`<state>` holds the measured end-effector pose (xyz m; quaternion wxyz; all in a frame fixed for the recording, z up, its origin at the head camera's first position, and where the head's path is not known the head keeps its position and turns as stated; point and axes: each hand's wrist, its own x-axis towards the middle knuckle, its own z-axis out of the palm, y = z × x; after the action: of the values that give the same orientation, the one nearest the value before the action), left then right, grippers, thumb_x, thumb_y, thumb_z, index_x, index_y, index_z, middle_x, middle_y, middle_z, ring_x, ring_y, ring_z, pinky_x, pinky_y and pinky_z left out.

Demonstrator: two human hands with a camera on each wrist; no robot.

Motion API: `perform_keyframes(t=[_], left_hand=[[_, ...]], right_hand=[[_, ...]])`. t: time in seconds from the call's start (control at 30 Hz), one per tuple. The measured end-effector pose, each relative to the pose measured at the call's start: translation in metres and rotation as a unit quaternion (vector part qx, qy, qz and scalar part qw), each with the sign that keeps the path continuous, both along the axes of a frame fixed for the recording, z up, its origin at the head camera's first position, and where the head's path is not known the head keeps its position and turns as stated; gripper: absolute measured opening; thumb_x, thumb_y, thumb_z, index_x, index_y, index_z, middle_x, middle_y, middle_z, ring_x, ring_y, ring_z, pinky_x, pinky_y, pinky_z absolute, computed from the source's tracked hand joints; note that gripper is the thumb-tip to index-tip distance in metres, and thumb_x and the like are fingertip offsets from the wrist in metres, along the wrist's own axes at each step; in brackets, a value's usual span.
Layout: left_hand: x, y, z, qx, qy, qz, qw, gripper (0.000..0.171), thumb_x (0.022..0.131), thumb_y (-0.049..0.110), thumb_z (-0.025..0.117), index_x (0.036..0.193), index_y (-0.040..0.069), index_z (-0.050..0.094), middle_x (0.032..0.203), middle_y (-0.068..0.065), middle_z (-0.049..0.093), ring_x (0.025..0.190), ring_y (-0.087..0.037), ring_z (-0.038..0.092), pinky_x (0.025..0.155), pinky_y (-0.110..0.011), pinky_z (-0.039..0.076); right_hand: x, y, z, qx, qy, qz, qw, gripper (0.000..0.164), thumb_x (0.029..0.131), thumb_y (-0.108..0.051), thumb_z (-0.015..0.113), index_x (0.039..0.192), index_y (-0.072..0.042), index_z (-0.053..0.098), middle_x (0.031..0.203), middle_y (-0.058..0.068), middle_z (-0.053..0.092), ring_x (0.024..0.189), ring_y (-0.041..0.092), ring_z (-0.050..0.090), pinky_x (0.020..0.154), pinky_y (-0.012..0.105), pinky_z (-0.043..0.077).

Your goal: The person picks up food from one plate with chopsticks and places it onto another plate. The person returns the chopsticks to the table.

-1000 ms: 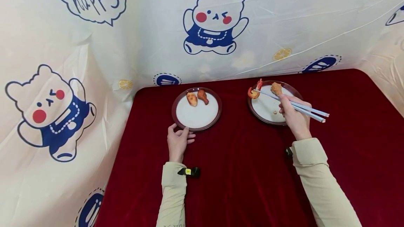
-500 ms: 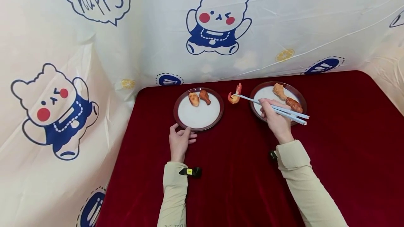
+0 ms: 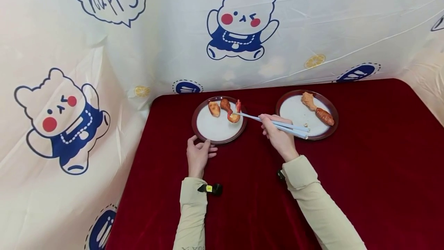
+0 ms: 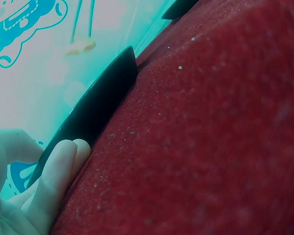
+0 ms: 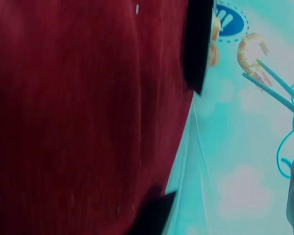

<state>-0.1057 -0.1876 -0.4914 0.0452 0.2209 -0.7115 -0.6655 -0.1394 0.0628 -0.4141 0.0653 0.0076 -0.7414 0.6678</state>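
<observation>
My right hand (image 3: 279, 134) holds a pair of pale blue chopsticks (image 3: 295, 126). A curled orange-red shrimp (image 3: 234, 117) is pinched between their tips, over the right part of the left plate (image 3: 215, 130); the right wrist view also shows the shrimp (image 5: 246, 53) at the tips. On this brown-rimmed white plate lie an oval golden-brown piece (image 3: 214, 108) and a brown drumstick (image 3: 226, 105), which the shrimp overlaps in the head view. My left hand (image 3: 198, 154) grips the plate's near rim, some fingers under the edge in the left wrist view.
A second brown-rimmed plate (image 3: 291, 113) stands to the right, bearing a breaded drumstick (image 3: 308, 100), a ridged brown piece (image 3: 324, 117) and small crumbs. Dark red cloth (image 3: 243, 203) covers the table. A printed white sheet (image 3: 173, 30) hangs behind and at the sides.
With the chopsticks, my right hand has carried the shrimp leftward from the right plate, across the gap, to over the left plate. My left hand stays at the rim.
</observation>
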Motion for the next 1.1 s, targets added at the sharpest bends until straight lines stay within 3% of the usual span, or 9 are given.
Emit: perform_keyframes(t=[0.17, 0.27, 0.57, 0.73, 1.0, 1.1], left_hand=[[0.0, 0.0, 0.0, 0.003, -0.001, 0.001, 1.0, 0.061, 0.094, 0.015, 0.06, 0.146, 0.008, 0.028, 0.099, -0.026, 0.07, 0.07, -0.019, 0.073, 0.062, -0.031, 0.063], [0.0, 0.0, 0.0, 0.003, -0.003, 0.001, 1.0, 0.061, 0.094, 0.015, 0.06, 0.146, 0.008, 0.028, 0.099, -0.025, 0.07, 0.069, -0.018, 0.073, 0.062, -0.031, 0.063], [0.001, 0.001, 0.0, 0.007, 0.003, 0.006, 1.0, 0.059, 0.094, 0.014, 0.059, 0.145, 0.008, 0.029, 0.095, -0.023, 0.07, 0.065, -0.016, 0.072, 0.06, -0.032, 0.063], [0.0, 0.0, 0.001, 0.005, 0.004, 0.004, 1.0, 0.057, 0.096, 0.015, 0.057, 0.145, 0.008, 0.03, 0.096, -0.025, 0.07, 0.066, -0.017, 0.072, 0.06, -0.032, 0.063], [0.0, 0.001, 0.002, 0.002, 0.005, 0.003, 1.0, 0.056, 0.096, 0.014, 0.055, 0.145, 0.007, 0.029, 0.096, -0.025, 0.07, 0.066, -0.017, 0.072, 0.06, -0.032, 0.063], [0.0, 0.0, 0.002, 0.003, 0.003, 0.005, 1.0, 0.056, 0.096, 0.015, 0.056, 0.145, 0.007, 0.03, 0.096, -0.025, 0.07, 0.066, -0.017, 0.072, 0.06, -0.032, 0.063]], right_hand=[[0.01, -0.02, 0.014, 0.012, -0.011, 0.016, 1.0, 0.024, 0.094, -0.014, 0.063, 0.092, 0.007, 0.073, 0.074, 0.026, 0.063, 0.05, 0.007, 0.056, 0.043, 0.014, 0.045], [0.013, -0.03, 0.015, 0.02, -0.024, 0.026, 0.999, 0.024, 0.094, -0.015, 0.062, 0.092, 0.006, 0.073, 0.078, 0.03, 0.064, 0.052, 0.009, 0.057, 0.044, 0.015, 0.045], [-0.001, -0.048, -0.022, 0.005, -0.028, 0.036, 0.999, 0.025, 0.093, -0.022, 0.065, 0.088, 0.001, 0.075, 0.074, 0.023, 0.065, 0.052, 0.007, 0.056, 0.043, 0.016, 0.041], [-0.003, -0.057, -0.023, 0.022, -0.041, 0.044, 0.998, 0.029, 0.093, -0.029, 0.063, 0.091, -0.002, 0.076, 0.078, 0.027, 0.066, 0.054, 0.009, 0.058, 0.045, 0.016, 0.041], [-0.007, -0.075, -0.016, 0.041, -0.069, 0.058, 0.995, 0.032, 0.094, -0.029, 0.061, 0.099, -0.001, 0.076, 0.081, 0.027, 0.068, 0.066, 0.035, 0.064, 0.048, 0.018, 0.043], [-0.009, -0.082, -0.013, 0.041, -0.077, 0.061, 0.994, 0.031, 0.094, -0.029, 0.062, 0.099, -0.002, 0.076, 0.082, 0.027, 0.068, 0.067, 0.037, 0.064, 0.048, 0.018, 0.043]])
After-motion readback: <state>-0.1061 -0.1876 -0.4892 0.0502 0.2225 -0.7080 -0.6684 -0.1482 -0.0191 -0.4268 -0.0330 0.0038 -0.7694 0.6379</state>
